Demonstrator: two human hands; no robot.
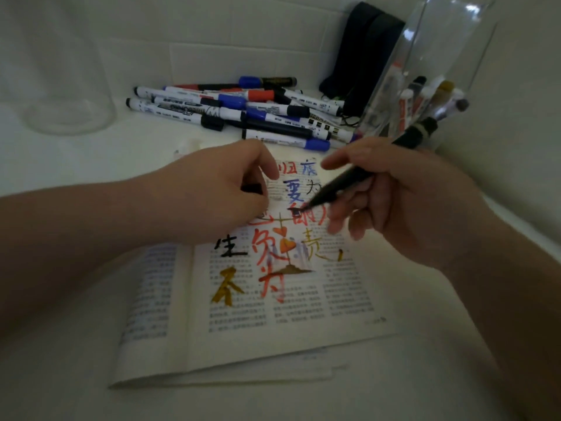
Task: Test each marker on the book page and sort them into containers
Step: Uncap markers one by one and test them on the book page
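Reaching in from the right, the person's right hand pinches a black marker between thumb and forefinger, the other fingers curled loosely beneath. The marker slants down to the left, and its tip touches the upper part of the book page, among scrawled characters in red, blue, black and gold. The book lies open on a white surface, right in front of the person.

The left hand comes in from the left, forearm low across the surface and wrist resting on the top of the page. Its thumb and curled fingers hold a small black cap, just beside the marker's tip.

Beyond the book a loose pile of markers lies on the surface, white barrels with black, blue and red caps. To the right of the pile stands a clear jar with several markers inside. A second clear jar sits well apart at the far left.
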